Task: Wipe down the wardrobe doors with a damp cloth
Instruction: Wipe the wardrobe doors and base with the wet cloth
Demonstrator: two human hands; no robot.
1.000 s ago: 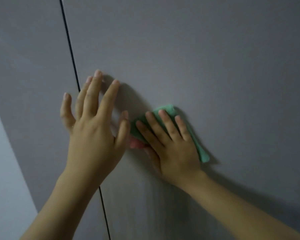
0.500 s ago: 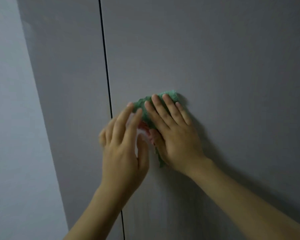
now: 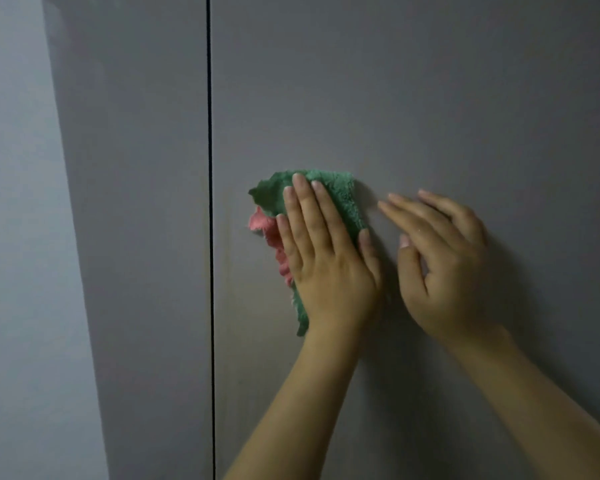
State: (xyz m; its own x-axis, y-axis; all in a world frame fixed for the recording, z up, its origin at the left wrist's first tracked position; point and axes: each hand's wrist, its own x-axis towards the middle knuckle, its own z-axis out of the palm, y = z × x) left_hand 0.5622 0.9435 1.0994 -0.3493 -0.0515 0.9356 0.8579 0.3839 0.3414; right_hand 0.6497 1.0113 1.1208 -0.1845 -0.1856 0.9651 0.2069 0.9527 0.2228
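A green cloth with a pink underside lies flat against the right grey wardrobe door, just right of the dark gap between the doors. My left hand presses on the cloth with straight fingers and covers its middle. My right hand is beside it to the right, off the cloth, fingers loosely spread close to the door surface. The left door is bare.
A paler grey wall borders the left door's outer edge. Both forearms come up from the bottom of the view. No handles or other objects show on the doors.
The cloth passed from my right hand to my left. My right hand lifted off and moved right; my left hand came onto the cloth. The view shifted so the door gap sits further right.
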